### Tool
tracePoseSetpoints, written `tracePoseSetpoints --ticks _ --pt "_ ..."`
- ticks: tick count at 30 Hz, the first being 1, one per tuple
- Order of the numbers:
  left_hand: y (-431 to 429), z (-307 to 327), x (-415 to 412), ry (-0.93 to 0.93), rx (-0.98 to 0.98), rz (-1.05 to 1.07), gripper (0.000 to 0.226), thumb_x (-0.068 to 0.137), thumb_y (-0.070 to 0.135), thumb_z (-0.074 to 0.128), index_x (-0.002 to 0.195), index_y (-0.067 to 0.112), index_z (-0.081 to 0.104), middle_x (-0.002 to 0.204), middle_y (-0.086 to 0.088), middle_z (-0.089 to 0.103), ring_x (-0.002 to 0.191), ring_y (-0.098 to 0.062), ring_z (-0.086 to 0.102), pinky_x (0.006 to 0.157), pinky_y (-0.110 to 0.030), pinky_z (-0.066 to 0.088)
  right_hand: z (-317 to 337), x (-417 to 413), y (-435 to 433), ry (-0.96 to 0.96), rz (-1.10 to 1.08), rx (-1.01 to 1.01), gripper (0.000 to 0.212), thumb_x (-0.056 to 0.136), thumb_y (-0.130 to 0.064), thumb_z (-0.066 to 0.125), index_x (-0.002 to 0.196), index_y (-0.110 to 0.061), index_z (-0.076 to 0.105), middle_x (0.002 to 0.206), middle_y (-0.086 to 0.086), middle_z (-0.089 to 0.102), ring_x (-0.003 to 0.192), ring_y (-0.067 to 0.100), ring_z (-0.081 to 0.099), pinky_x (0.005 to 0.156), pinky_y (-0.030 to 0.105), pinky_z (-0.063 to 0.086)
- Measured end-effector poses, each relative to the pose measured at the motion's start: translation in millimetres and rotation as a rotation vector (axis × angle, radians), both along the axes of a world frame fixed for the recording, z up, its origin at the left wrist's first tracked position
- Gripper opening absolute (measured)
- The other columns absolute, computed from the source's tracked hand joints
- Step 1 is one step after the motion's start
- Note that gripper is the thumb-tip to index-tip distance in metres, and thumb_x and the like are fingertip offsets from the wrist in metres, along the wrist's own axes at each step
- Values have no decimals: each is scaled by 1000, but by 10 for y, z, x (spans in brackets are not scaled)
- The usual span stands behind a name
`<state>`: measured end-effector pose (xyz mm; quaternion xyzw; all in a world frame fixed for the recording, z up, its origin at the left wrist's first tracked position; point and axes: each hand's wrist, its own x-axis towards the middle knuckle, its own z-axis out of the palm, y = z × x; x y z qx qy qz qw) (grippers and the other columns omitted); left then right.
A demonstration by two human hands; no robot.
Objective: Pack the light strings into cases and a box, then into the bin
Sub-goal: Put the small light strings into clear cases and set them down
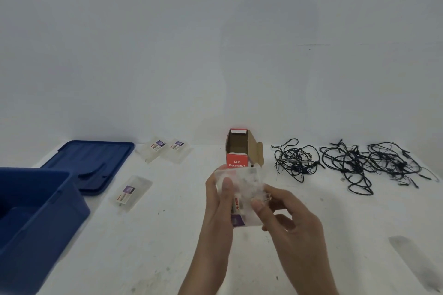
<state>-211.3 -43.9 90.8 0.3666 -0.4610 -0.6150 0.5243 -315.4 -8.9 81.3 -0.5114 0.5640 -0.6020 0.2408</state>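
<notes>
Blue bin [36, 218] sits far left, open, on the white table [167, 246]. Blue lid [93, 163] lies flat just behind and right of it, its near edge hidden by the bin's corner. At the back by the wall are two clear cases side by side, back-left case [155, 148] and back-right case [178, 151]; cannot tell whether they touch or overlap. Lone case [130, 193] lies nearer, between lid and hands, apart from both.

In the centre, red box [242, 151] has its flaps up and its open end faces the camera. Held case [242, 189] is off the table just in front of it, its whitish contents blurred. Left hand [215, 218] grips its left edge, thumb pressed on the front face and fingers curled behind. Right hand [292, 227] pinches the right edge between thumb and forefinger, other fingers loosely curled.

On the right, dark light strings lie loose in a row on the table, well apart from the hands: first tangle [294, 159], second tangle [345, 163], third tangle [393, 160]. The last two overlap.
</notes>
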Motion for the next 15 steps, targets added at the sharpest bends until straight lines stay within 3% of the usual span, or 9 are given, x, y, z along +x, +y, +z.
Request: tracePoseSetpoints --ticks 2,4,8,15 --pt "-10 -16 17 34 23 9 35 83 56 38 112 40 47 96 13 71 91 -13 69 70 -29 57 9 39 -20 90 -13 -39 52 75 -70 49 102 -29 66 90 -13 58 77 9 59 59 11 49" --pt "-19 -27 28 57 45 18 43 84 62 42 117 35 48 104 5 70 95 -18 68 69 -30 58 3 70 -30 154 -20 -63 61 80 -71 39 110 -25 66 91 -11 53 78 8 56 62 6 44" --pt "-32 -54 52 50 69 17 54 74 59 39 120 32 48 110 -2 67 94 -21 69 69 -33 58 -42 113 -43 319 -38 -85 56 91 -56 32 121 -18 62 87 -13 49 81 9 54 67 5 41" --pt "-31 -62 40 15 45 12 32 86 54 42 111 36 47 91 11 70 84 -15 69 66 -30 54 -93 157 -63 358 26 -96 46 89 -35 38 116 -10 66 79 -10 54 74 6 52 62 -1 36"
